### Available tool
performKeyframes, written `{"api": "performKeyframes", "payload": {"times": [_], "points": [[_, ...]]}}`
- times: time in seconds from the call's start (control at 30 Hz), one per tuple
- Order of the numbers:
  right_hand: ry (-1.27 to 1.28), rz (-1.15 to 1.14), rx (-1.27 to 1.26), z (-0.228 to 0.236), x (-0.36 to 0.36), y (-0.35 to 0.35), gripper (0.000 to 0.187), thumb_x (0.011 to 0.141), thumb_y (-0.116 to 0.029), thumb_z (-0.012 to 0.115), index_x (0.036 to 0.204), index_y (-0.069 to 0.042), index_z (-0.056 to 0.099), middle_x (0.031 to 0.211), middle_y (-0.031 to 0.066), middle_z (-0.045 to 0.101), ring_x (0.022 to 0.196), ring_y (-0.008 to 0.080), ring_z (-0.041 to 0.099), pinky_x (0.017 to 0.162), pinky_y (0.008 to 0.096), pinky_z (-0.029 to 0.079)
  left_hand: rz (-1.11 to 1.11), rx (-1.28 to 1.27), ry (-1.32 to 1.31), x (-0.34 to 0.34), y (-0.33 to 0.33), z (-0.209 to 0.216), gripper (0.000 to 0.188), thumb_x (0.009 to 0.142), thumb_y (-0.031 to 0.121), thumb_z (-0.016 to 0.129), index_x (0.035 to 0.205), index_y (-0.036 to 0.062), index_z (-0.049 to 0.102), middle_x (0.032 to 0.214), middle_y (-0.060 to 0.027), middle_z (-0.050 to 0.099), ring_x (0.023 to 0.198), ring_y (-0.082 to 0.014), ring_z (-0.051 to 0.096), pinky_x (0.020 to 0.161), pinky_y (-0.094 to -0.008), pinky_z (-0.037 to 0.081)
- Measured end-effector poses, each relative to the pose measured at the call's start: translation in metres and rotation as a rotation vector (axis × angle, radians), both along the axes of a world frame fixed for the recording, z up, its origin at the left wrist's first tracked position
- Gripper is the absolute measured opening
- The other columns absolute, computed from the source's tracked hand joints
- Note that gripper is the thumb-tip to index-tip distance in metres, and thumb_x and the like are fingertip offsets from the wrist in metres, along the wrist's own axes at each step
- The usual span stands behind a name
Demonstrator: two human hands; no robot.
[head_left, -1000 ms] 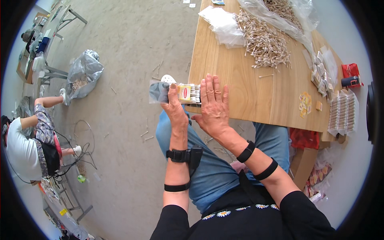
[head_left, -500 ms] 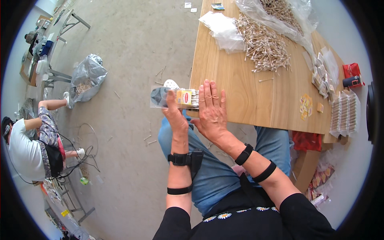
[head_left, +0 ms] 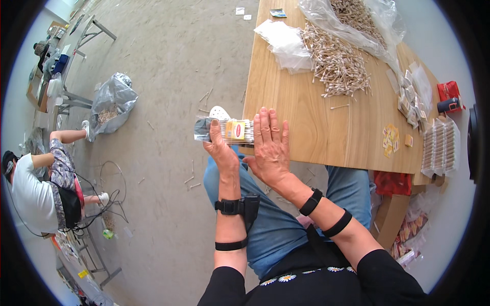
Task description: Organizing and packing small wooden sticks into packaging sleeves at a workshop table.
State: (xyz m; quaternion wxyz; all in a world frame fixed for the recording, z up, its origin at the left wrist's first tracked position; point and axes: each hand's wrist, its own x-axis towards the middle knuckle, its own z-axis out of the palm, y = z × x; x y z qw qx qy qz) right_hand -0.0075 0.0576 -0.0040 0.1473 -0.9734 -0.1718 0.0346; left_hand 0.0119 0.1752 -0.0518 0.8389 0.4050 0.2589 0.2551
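My left hand [head_left: 223,154] grips a clear plastic bag of cotton swabs [head_left: 248,133] at the table's left edge, its thumb lying across the top. A yellow card [head_left: 236,130] with a red spot sits on the swabs inside. Beyond the thumb, the bag's see-through end [head_left: 202,129] sticks out to the left over the floor. My right hand [head_left: 272,152] lies flat with fingers stretched forward at the table edge, its forefinger side against the swabs' right ends. The fingers under the bag are hidden.
Loose cotton swabs [head_left: 339,64] are heaped on the wooden table [head_left: 306,122], beside empty clear bags [head_left: 288,46]. Farther right lie yellow cards [head_left: 391,138] and rows of filled packs [head_left: 440,148]. Across the room a person [head_left: 35,188] sits near a grey sack [head_left: 115,104].
The bag's free end looks narrower and more tilted beyond my left thumb. My right hand keeps its place against the swab ends. The whole view has shifted slightly.
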Motion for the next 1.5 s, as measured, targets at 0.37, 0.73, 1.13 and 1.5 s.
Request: {"api": "performKeyframes", "payload": {"times": [0.37,0.73,1.13,1.5], "points": [[0.007,-0.027,-0.081,0.003,-0.001,0.007,0.115,0.066,-0.046,0.085,0.155,-0.001,0.027,0.165,0.014,0.017,0.155,0.0344,0.007,0.122,0.0603,0.007,-0.003,0.076,-0.004,-0.001,-0.001,-0.001,0.018,0.099,0.022,0.065,0.104,0.0055,0.061,0.097,-0.0031,0.066,0.086,-0.0118,0.066,0.074,-0.0301,0.057],[-0.002,-0.024,-0.034,0.001,-0.001,0.006,0.114,0.065,-0.043,0.085,0.155,-0.002,0.028,0.165,0.0129,0.018,0.155,0.0327,0.008,0.123,0.0595,0.007,0.027,-0.027,0.009,-0.002,0.003,0.001,0.019,0.098,0.024,0.066,0.104,0.0063,0.062,0.097,-0.0038,0.067,0.086,-0.0124,0.067,0.073,-0.0297,0.057],[-0.054,-0.017,0.058,-0.005,-0.002,0.004,0.113,0.066,-0.034,0.086,0.154,0.002,0.027,0.164,0.0158,0.02,0.154,0.0345,0.01,0.121,0.0599,0.008,-0.018,-0.049,-0.064,-0.007,0.012,-0.003,0.014,0.099,0.022,0.065,0.1,0.0085,0.064,0.097,-0.0007,0.069,0.084,-0.0096,0.067,0.068,-0.0258,0.057],[-0.018,-0.043,-0.012,0.001,-0.002,0.012,0.112,0.067,-0.041,0.085,0.155,-0.001,0.028,0.165,0.0124,0.02,0.154,0.0363,0.009,0.121,0.0623,0.008,-0.042,-0.004,-0.085,-0.008,0.008,-0.003,0.015,0.099,0.022,0.066,0.101,0.008,0.063,0.097,-0.0018,0.069,0.087,-0.0112,0.068,0.072,-0.029,0.059]]}}
